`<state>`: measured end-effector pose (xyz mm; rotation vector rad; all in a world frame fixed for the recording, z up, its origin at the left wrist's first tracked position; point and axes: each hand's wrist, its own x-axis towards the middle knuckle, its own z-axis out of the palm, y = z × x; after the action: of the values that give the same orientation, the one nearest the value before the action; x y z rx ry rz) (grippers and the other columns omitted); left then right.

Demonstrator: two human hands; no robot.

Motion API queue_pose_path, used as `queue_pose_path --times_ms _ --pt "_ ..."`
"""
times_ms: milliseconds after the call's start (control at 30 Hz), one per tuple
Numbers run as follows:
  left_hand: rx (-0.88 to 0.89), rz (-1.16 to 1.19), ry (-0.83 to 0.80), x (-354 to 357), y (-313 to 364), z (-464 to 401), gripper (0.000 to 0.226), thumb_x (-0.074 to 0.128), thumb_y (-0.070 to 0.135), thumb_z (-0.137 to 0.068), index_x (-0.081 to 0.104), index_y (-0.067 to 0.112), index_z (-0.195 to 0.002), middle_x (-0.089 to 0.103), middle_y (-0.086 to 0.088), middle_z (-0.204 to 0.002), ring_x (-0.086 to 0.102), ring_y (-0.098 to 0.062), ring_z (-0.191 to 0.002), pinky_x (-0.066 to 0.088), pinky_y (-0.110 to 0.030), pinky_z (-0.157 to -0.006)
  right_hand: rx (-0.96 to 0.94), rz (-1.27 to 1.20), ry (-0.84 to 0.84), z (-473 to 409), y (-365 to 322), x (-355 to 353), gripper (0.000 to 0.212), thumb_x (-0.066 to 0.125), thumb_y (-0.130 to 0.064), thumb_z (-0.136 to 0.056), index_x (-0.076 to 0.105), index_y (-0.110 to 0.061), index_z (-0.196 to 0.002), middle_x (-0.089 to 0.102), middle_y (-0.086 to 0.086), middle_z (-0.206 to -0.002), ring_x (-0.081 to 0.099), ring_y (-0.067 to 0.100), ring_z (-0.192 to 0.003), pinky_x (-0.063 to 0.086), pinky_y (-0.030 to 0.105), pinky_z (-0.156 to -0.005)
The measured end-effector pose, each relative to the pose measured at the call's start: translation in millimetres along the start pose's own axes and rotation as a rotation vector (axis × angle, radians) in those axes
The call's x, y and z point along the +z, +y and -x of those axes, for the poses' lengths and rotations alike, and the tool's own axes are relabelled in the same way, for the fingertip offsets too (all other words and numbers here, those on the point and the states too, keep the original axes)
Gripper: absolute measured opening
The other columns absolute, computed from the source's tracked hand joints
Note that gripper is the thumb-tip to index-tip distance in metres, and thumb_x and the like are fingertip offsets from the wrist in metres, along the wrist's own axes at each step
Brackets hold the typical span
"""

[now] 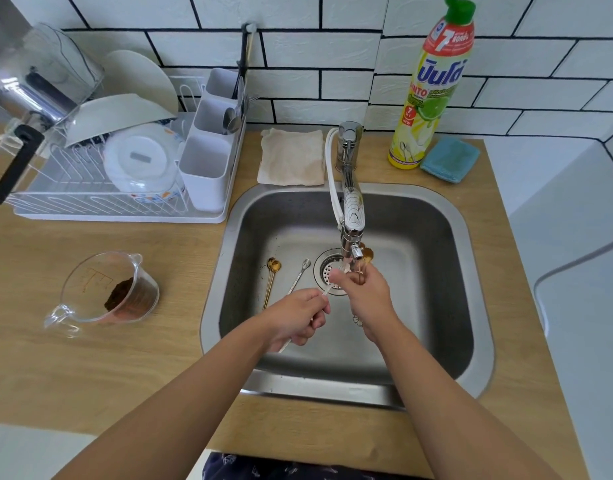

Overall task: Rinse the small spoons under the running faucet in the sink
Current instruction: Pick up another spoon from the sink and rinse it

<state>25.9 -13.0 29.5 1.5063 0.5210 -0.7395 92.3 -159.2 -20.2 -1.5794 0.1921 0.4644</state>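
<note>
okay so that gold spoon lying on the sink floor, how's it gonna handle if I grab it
The gold spoon looks thin and metal, so probably stiff and light. It lies flat on the sink floor, which is likely wet, so it may be slippery and hard to lift. The round bowl end could let it rock.

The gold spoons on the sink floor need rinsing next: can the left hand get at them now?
Probably not at once: the left hand grips a white-handled spoon, though the gold spoons lie uncovered close by.

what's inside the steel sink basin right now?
In the stainless steel sink basin: gold spoons and a silver spoon lie left of the round drain strainer, which the hands and chrome faucet partly cover.
</note>
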Motion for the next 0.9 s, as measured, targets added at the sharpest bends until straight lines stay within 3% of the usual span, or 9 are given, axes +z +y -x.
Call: queue_pose_path --times_ms 167,233,300,467,533,600,733,800,900 --pt "-0.014 0.014 -0.005 3.7 -2.6 0.9 0.022 0.040 0.026 -0.107 0.053 0.012 -0.096 0.048 0.002 -0.060 0.026 -0.009 -0.043 0.020 -0.022 -0.040 0.003 0.041 0.021 -0.2 2.0 -0.3 0.018 0.061 -0.032 -0.103 0.070 -0.019 -0.097 0.080 -0.006 -0.081 0.071 -0.003 -0.073 0.047 0.019 -0.072" --pt "-0.016 0.049 -0.004 2.4 -1.6 -0.4 0.022 0.040 0.028 -0.108 0.052 0.012 -0.097 0.048 0.002 -0.060 0.026 -0.009 -0.042 0.020 -0.021 -0.039 0.022 0.067 -0.116 2.4 3.2 0.1 0.008 0.068 -0.034 -0.098 0.071 -0.026 -0.095 0.077 -0.007 -0.078 0.061 -0.002 -0.059 0.045 0.011 -0.057" --pt "0.002 0.066 -0.028 0.9 -2.3 -3.1 0.022 0.040 0.028 -0.107 0.052 0.013 -0.098 0.047 0.003 -0.060 0.025 -0.008 -0.043 0.019 -0.021 -0.039 0.058 0.074 -0.179 0.9 2.9 -1.8 0.013 0.072 -0.036 -0.094 0.070 -0.024 -0.092 0.072 -0.006 -0.069 0.045 0.001 -0.043 0.035 0.014 -0.041" --pt "0.045 0.014 -0.032 -8.1 -8.7 -16.1 0.030 0.047 0.037 -0.104 0.067 0.015 -0.100 0.050 0.005 -0.063 0.030 -0.010 -0.046 0.023 -0.022 -0.043 0.136 -0.126 0.055 -14.2 -9.5 -17.7 0.026 0.060 -0.035 -0.103 0.073 -0.013 -0.097 0.082 0.004 -0.088 0.022 0.008 -0.037 0.022 0.020 -0.036" --pt "0.066 -0.102 0.073 -7.5 -3.6 -24.0 0.035 0.052 0.048 -0.100 0.073 0.022 -0.089 0.052 0.006 -0.063 0.036 -0.009 -0.046 0.027 -0.022 -0.044 0.133 -0.212 0.160 -13.7 -9.0 -26.5 0.025 0.067 -0.035 -0.100 0.075 -0.018 -0.084 0.082 0.002 -0.087 0.021 0.008 -0.037 0.022 0.021 -0.036" --pt "0.116 -0.204 0.261 -3.1 4.5 -32.3 0.045 0.058 0.061 -0.091 0.076 0.025 -0.072 0.058 0.008 -0.062 0.047 -0.010 -0.054 0.036 -0.024 -0.052 0.132 -0.223 0.127 -10.5 -6.9 -31.3 0.026 0.072 -0.034 -0.096 0.078 -0.024 -0.073 0.081 0.003 -0.090 0.021 0.007 -0.038 0.022 0.022 -0.037" --pt "0.149 -0.412 0.546 12.0 19.4 -45.9 0.066 0.059 0.080 -0.077 0.069 0.022 -0.048 0.062 0.004 -0.054 0.056 -0.013 -0.056 0.040 -0.027 -0.056 0.135 -0.247 0.128 -9.7 -11.1 -35.7 0.020 0.075 -0.030 -0.094 0.074 -0.019 -0.077 0.079 0.011 -0.094 0.022 0.008 -0.041 0.023 0.023 -0.038" --pt "0.204 -0.369 0.458 16.0 23.8 -49.8 0.054 0.061 0.063 -0.090 0.073 0.021 -0.059 0.062 0.011 -0.054 0.054 -0.011 -0.060 0.040 -0.025 -0.056 0.120 -0.253 0.178 -12.7 -16.1 -40.8 0.023 0.072 -0.029 -0.097 0.071 -0.020 -0.076 0.081 0.006 -0.095 0.021 0.008 -0.040 0.022 0.022 -0.038" --pt "0.257 -0.093 0.096 11.1 23.1 -48.3 0.028 0.052 0.024 -0.106 0.071 0.010 -0.092 0.068 0.016 -0.071 0.054 -0.006 -0.064 0.040 -0.014 -0.055 0.112 -0.293 0.299 -18.8 -20.8 -54.5 0.021 0.070 -0.028 -0.098 0.072 -0.014 -0.083 0.082 0.003 -0.094 0.022 0.006 -0.037 0.023 0.021 -0.036"
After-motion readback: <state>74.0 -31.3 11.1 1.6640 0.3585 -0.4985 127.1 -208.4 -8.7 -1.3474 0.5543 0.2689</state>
